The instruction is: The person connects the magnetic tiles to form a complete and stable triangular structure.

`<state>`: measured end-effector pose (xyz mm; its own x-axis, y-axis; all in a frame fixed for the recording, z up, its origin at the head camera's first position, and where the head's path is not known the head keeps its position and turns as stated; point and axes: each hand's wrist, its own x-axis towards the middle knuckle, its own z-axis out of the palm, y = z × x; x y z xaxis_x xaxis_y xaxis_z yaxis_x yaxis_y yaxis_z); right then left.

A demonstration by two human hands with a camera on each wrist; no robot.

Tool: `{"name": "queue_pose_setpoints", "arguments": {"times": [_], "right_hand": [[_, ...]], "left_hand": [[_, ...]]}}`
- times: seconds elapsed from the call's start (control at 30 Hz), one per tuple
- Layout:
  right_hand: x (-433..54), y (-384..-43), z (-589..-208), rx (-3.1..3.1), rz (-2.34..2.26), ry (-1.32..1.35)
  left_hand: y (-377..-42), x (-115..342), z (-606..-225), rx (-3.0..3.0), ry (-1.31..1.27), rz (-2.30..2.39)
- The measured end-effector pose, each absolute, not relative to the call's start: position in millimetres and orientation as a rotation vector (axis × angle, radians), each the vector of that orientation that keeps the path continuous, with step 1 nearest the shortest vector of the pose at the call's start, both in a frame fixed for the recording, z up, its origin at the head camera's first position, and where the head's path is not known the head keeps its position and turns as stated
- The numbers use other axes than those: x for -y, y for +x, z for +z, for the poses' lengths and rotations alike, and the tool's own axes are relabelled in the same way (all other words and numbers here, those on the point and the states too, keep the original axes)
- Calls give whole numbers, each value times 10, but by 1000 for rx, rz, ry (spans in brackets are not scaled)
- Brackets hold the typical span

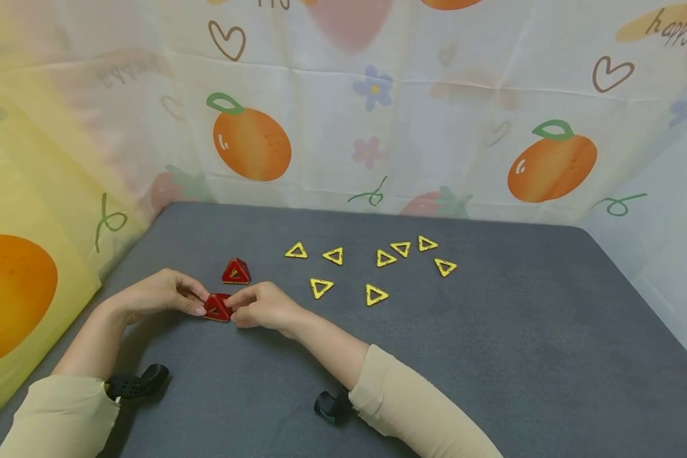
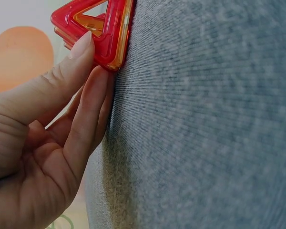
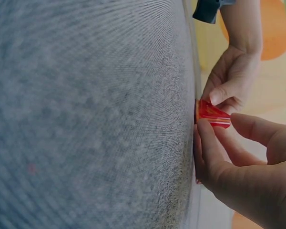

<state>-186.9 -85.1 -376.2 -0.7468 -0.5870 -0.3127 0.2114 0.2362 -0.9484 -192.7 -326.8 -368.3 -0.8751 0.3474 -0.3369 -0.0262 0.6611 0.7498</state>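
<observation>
Between both hands, a small red pyramid of triangular magnetic tiles stands on the grey table, with an amber-coloured layer along its base in the left wrist view. My left hand holds its left corner, the thumb on a red face and the fingers low beside the table. From the right, my right hand pinches the same pyramid; in the right wrist view its thumb and a finger meet the red piece at opposite ends. Just behind stands another red pyramid, touched by neither hand.
Several yellow triangular tiles lie flat and apart farther back, among them one tile nearest the front and one at the right. The grey table ends at a printed curtain behind and on the sides.
</observation>
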Motion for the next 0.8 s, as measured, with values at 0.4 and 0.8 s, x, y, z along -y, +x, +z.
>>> {"name": "queue_pose_setpoints", "arguments": {"times": [0.4, 0.8], "right_hand": [[881, -1870, -3769, -1889, -1563, -355], [653, -2011, -3650, -1804, -1455, -491]], "left_hand": [[-1924, 3298, -3658, -2396, 242, 1097], [-1907, 3212, -3463, -2514, 286, 1108]]}}
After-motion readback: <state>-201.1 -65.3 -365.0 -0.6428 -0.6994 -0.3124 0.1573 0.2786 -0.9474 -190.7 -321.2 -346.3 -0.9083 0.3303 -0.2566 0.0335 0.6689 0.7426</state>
